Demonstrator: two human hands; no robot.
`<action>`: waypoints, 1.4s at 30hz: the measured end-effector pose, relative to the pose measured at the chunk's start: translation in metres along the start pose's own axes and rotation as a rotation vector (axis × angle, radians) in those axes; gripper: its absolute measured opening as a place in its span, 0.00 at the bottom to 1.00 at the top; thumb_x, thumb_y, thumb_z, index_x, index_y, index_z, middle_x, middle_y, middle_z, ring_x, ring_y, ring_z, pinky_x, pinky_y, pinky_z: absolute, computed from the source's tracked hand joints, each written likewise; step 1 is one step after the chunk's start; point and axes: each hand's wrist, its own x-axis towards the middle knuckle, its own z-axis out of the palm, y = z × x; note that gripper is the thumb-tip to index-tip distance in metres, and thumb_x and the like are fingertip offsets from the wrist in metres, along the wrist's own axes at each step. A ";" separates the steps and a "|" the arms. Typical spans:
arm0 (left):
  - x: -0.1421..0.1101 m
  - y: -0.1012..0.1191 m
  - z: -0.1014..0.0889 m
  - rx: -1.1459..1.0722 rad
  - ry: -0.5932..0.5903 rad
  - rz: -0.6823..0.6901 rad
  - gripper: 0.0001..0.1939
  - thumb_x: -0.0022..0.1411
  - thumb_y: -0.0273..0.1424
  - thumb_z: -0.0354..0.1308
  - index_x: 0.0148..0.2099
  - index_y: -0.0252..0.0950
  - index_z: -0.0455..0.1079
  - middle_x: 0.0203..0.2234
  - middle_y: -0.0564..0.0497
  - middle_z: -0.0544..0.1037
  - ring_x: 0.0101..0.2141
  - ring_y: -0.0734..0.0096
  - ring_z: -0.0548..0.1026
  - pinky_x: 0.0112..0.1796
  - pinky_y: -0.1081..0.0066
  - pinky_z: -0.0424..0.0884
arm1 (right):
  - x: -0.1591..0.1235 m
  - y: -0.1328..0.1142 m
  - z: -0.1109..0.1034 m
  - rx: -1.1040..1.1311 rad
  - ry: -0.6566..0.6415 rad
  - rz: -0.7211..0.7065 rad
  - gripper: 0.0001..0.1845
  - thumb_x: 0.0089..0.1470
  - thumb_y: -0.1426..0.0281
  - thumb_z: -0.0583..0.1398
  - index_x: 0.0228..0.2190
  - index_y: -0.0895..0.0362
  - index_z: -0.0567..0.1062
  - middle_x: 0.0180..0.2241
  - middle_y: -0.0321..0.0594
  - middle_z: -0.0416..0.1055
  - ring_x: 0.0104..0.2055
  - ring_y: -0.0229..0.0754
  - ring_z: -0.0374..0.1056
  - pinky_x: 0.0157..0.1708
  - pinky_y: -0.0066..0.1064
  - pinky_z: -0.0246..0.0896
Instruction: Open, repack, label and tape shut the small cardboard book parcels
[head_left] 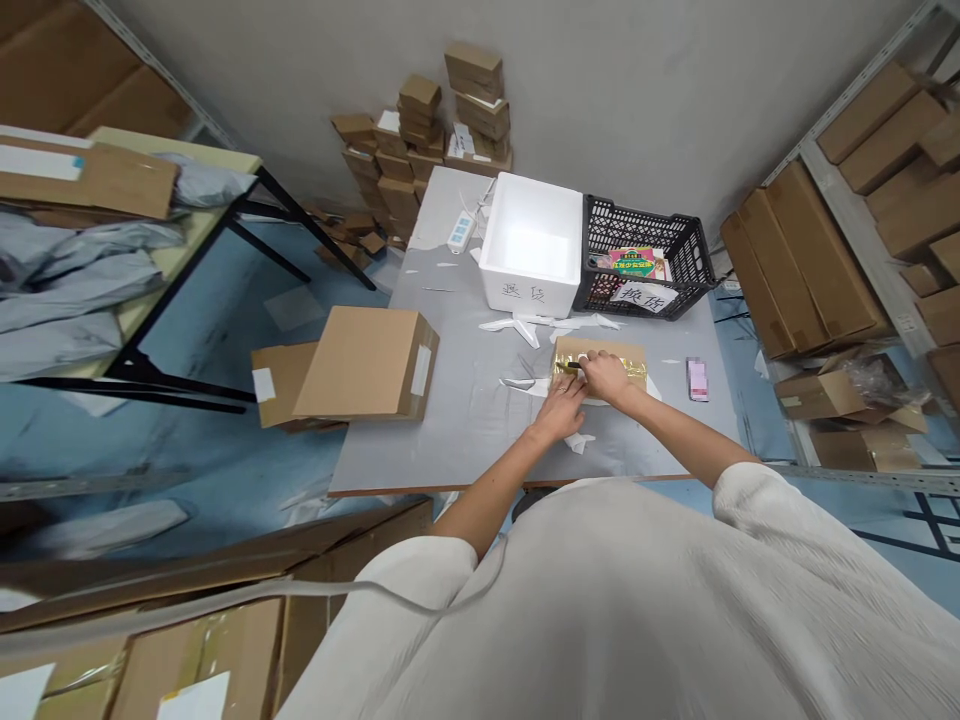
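A small brown cardboard box [636, 352] lies on the grey table, with shiny yellowish tape across its top. My right hand [606, 378] is closed over the box and grips a slim black tool [571, 365], too small to identify for sure. The tool's end points left along the tape. My left hand [562, 408] rests at the near left corner of the box with fingers stretched out, just below the tool. White paper scraps [579, 442] lie around the box, some partly under it.
Behind the box stand a white foam box [531, 285] and a black plastic crate [694, 262] holding colourful packs. A power strip [460, 232] is at the back left, a pink packet [697, 380] at right. A larger carton [358, 362] overhangs the table's left edge.
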 end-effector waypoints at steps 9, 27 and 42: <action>0.000 -0.004 0.002 -0.008 0.008 -0.012 0.34 0.68 0.27 0.59 0.75 0.34 0.69 0.75 0.37 0.70 0.76 0.45 0.63 0.76 0.42 0.61 | 0.003 0.010 0.008 0.035 0.014 -0.008 0.19 0.73 0.66 0.60 0.59 0.60 0.78 0.58 0.60 0.77 0.60 0.58 0.75 0.57 0.41 0.70; -0.006 -0.007 -0.001 -0.005 -0.016 -0.031 0.35 0.68 0.24 0.58 0.76 0.37 0.69 0.76 0.39 0.69 0.77 0.46 0.63 0.76 0.40 0.62 | -0.012 0.032 0.020 0.036 -0.019 0.038 0.24 0.74 0.76 0.51 0.61 0.61 0.79 0.59 0.62 0.77 0.61 0.57 0.75 0.55 0.40 0.69; 0.012 0.002 -0.002 0.069 0.020 -0.155 0.28 0.72 0.27 0.54 0.71 0.37 0.69 0.69 0.37 0.75 0.71 0.47 0.70 0.73 0.48 0.65 | -0.040 0.083 0.016 0.052 -0.075 0.141 0.23 0.73 0.77 0.51 0.57 0.63 0.83 0.58 0.65 0.78 0.60 0.58 0.76 0.55 0.40 0.69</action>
